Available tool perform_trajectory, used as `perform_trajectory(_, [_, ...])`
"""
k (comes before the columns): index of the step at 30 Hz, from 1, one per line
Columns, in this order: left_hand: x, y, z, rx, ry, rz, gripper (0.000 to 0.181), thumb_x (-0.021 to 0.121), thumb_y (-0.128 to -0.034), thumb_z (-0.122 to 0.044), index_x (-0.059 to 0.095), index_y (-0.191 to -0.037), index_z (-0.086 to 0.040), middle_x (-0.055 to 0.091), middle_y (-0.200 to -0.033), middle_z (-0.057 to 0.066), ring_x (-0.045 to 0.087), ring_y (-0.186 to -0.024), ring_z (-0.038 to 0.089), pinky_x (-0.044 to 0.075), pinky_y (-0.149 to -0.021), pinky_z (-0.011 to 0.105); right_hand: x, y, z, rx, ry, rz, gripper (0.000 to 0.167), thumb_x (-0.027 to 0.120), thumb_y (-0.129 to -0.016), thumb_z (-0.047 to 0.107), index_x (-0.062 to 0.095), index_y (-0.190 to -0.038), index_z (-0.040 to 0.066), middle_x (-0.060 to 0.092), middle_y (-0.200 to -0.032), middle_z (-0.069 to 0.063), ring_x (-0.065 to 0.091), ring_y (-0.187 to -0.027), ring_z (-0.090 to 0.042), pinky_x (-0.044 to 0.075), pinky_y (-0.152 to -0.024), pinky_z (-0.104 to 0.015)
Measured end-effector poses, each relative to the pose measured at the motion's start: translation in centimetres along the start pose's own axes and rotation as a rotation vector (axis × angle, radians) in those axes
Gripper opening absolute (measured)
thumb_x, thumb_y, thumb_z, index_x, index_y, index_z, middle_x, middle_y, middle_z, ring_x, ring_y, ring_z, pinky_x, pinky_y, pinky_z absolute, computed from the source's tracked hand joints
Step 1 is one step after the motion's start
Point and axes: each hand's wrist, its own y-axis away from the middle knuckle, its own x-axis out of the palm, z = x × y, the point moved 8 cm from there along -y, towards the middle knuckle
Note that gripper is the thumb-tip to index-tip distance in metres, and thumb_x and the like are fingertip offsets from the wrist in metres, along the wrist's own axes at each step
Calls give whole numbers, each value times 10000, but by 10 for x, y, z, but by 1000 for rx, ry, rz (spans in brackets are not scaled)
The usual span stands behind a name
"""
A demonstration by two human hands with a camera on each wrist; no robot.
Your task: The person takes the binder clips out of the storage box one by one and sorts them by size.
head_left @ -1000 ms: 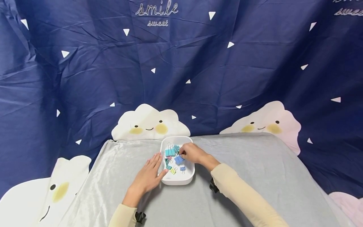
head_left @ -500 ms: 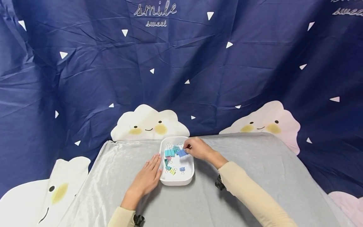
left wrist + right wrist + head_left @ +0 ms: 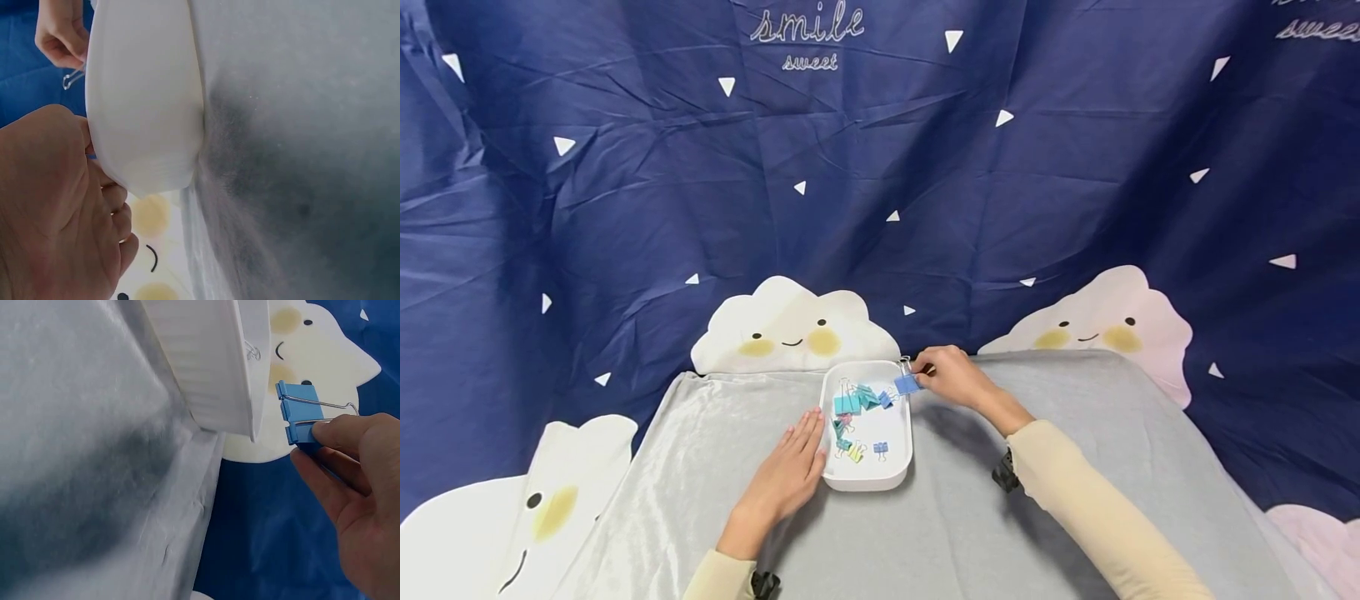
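A large blue binder clip (image 3: 907,383) is pinched between the thumb and fingers of my right hand (image 3: 958,379), over the far right corner of the white tray (image 3: 867,483). In the right wrist view the blue clip (image 3: 302,412) shows its silver wire handles, with my right hand (image 3: 369,481) gripping it beside them. My left hand (image 3: 786,471) touches the tray's left rim with its fingers extended. Inside the tray lie a large teal clip (image 3: 847,405), a yellow clip (image 3: 856,452), two small blue clips (image 3: 881,448) and several others, green and pink among them.
Grey cloth (image 3: 1000,533) covers the table under the tray. Behind the table's far edge hangs a dark blue curtain (image 3: 962,208) with white clouds and triangles. A black wrist device (image 3: 1005,472) sits at the right sleeve.
My right hand has lifted the large blue clip from among the others and moved right and away to the tray's far right corner. A small blue clip is now uncovered. My left hand stays by the rim.
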Motion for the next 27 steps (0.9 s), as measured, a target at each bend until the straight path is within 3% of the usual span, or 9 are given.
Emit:
perform_trajectory(11, [-3,2,-3,24,23,-31,571,440,-1122,-197,356,-1630,52,318,-1737,189,326,-1615,365,310,-1323,545,-21,12,-23,29,-45,-38,77,800,-896,40,828,-966,61,806,-941,-39,779,-880,-191,662,-812,-361])
perform_trajectory(27, [-3,6,-3,19,30,15,588,427,-1126,-202,310,-1651,35,260,-1759,165,272,-1640,325,268,-1345,511,-30,25,-70,163,-38,-44,82,787,-901,17,821,-975,21,814,-964,-115,779,-876,-247,650,-815,-417])
